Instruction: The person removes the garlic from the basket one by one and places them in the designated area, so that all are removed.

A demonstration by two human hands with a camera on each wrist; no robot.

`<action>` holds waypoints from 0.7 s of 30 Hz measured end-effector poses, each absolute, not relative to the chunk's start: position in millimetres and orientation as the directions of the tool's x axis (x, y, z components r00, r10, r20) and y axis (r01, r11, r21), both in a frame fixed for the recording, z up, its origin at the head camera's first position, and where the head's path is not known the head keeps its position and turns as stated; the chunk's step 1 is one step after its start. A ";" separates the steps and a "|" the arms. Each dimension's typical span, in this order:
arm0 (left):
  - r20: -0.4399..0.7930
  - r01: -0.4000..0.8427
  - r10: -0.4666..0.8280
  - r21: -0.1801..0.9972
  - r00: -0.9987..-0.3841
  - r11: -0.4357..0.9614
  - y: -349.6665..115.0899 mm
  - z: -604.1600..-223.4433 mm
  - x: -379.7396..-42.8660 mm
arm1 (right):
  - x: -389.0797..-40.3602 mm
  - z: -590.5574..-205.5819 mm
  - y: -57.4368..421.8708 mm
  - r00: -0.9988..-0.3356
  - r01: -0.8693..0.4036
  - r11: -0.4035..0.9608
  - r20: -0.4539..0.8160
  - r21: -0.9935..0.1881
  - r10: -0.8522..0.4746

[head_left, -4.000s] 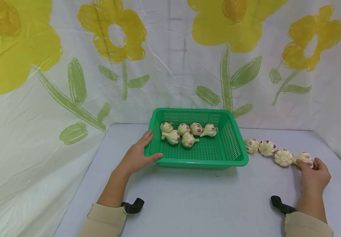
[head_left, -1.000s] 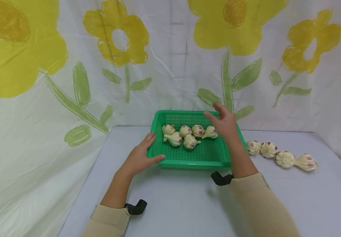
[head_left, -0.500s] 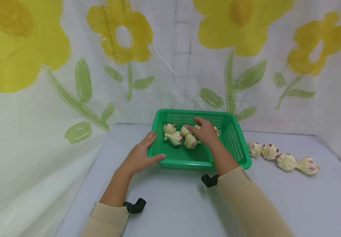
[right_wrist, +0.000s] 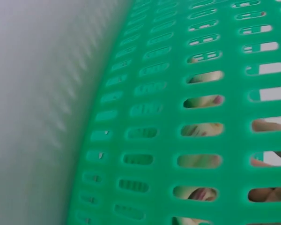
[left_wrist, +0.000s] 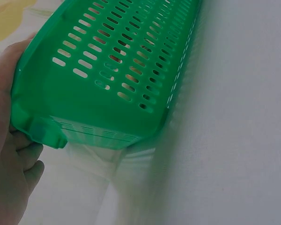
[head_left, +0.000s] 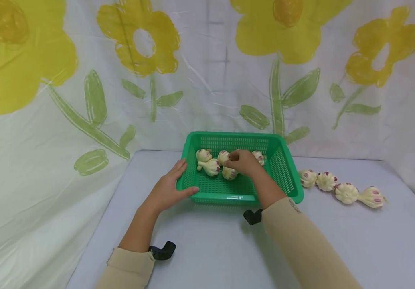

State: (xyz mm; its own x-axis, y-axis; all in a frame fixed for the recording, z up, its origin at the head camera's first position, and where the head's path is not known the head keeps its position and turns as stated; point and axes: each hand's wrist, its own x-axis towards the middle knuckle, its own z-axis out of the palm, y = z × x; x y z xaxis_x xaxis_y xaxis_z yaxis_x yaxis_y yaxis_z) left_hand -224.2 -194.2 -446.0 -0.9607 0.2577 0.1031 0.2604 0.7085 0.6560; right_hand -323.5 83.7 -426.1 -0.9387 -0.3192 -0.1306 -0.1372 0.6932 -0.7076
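Note:
In the head view a green plastic basket (head_left: 243, 199) with perforated walls holds several white garlic bulbs (head_left: 211, 167) with purple streaks. My left hand (head_left: 167, 188) rests at its front left corner, fingers straight along the side and thumb over the front rim; the left wrist view also shows this hand at the basket corner (left_wrist: 42, 108). My right hand (head_left: 245, 162) is inside, its fingers bent down among the bulbs. It hides part of the group, and whether it holds one I cannot tell. Through the slots, the right wrist view shows bits of garlic bulbs (right_wrist: 203, 130).
Right of the basket, a row of garlic bulbs (head_left: 346, 193) lies on the white table (head_left: 207, 249), running towards the front right. Behind the table hangs a white curtain (head_left: 207, 100) printed with yellow flowers. Each wrist wears a small black camera (head_left: 164, 251).
My right hand has let go of the last bulb in the row at right, travelled left over the basket and lowered among the bulbs, its fingers drawing closer together. My left hand stays at the corner.

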 end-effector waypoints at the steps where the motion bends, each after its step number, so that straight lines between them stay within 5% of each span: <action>1: 0.104 0.262 0.259 0.656 -0.960 0.708 -194.2 -446.1 -224.5 | -323.7 -426.6 83.8 -0.938 -0.138 0.701 -0.136 -0.700 -0.320; 21: 0.091 0.251 0.257 0.664 -0.962 0.705 -193.5 -445.1 -223.8 | -325.1 -431.0 80.0 -0.894 -0.223 0.768 -0.189 -0.600 -0.407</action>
